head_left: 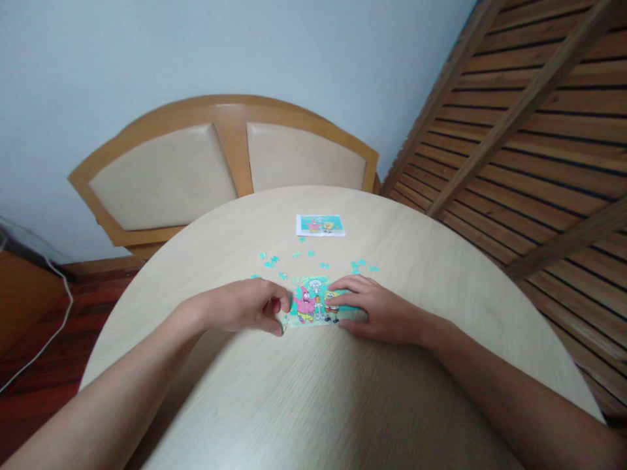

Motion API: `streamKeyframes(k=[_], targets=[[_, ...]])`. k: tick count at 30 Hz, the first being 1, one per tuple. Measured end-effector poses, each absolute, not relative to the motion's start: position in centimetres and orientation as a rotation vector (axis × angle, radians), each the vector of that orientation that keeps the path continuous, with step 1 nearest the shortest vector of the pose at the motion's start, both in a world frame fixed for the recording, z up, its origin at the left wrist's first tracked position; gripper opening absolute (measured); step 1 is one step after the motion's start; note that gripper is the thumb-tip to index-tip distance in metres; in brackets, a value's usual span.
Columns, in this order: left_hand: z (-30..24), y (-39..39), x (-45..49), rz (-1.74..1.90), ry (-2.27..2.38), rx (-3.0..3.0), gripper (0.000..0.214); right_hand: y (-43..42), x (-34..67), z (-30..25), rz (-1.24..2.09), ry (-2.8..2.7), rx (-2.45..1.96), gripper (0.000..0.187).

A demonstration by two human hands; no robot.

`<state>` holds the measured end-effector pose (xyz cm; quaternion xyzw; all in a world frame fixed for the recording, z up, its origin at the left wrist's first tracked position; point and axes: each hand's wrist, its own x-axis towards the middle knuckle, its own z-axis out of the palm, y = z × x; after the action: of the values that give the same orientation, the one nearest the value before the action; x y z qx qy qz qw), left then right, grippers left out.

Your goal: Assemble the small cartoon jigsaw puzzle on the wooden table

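A small cartoon jigsaw puzzle (pixel 313 301) lies partly assembled on the round pale wooden table (pixel 318 391). My left hand (pixel 245 305) is curled at the puzzle's left edge, thumb and fingers pinched together; what they hold is too small to make out. My right hand (pixel 377 308) lies flat on the puzzle's right side, fingers stretched out and pressing it down. Several loose teal puzzle pieces (pixel 274 262) are scattered just beyond the puzzle, with a few more teal pieces (pixel 361 265) to the right.
A reference picture card (pixel 320 225) lies farther back on the table. Behind the table stands a wooden bench back with two beige cushions (pixel 220 163). A slatted wooden panel (pixel 529 130) leans at the right. A white cable (pixel 49 326) runs over the floor at left.
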<state>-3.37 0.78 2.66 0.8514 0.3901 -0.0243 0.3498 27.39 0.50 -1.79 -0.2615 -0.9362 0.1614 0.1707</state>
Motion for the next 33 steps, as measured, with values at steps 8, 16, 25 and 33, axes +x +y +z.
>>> streamKeyframes(k=[8,16,25,33], targets=[[2.4,0.1,-2.5,-0.054,1.132,2.325,0.016,0.5,27.4,-1.9,0.467,-2.65,-0.738,0.038],[2.4,0.0,-2.3,-0.099,1.144,2.363,0.017,0.5,27.4,-1.7,0.466,-2.668,-0.752,0.038],[2.6,0.1,-2.4,-0.086,1.095,2.367,0.017,0.4,27.3,-1.8,0.461,-2.65,-0.75,0.037],[2.5,0.0,-2.1,-0.089,1.122,2.388,0.018,0.3,27.3,-1.6,0.465,-2.668,-0.781,0.038]])
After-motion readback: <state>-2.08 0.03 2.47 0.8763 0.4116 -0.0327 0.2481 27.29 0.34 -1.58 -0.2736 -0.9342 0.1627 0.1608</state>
